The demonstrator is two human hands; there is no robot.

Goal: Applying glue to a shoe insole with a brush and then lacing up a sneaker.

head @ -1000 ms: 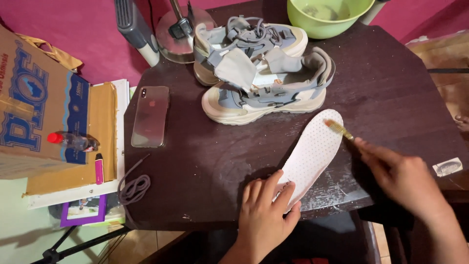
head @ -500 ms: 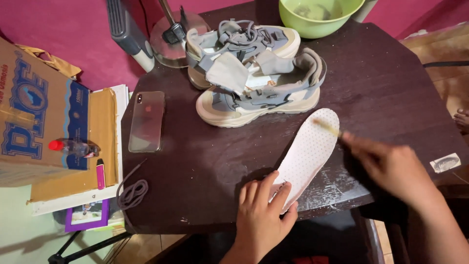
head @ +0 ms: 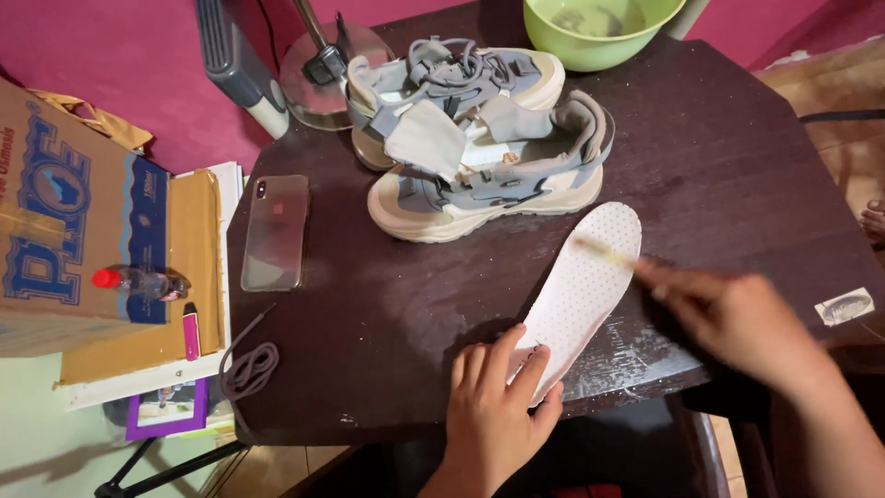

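White insole [head: 585,295] with a fine dotted pattern at centre; grey-and-cream sneakers [head: 479,148] at 12 o'clock; lime-green bowl [head: 604,28] at 1 o'clock; dark brown table [head: 387,314]; magenta wall [head: 111,55] at 10 o'clock.

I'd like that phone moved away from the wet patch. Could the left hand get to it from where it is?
Probably yes: the left hand rests on the insole, and bare table lies between it and the phone.
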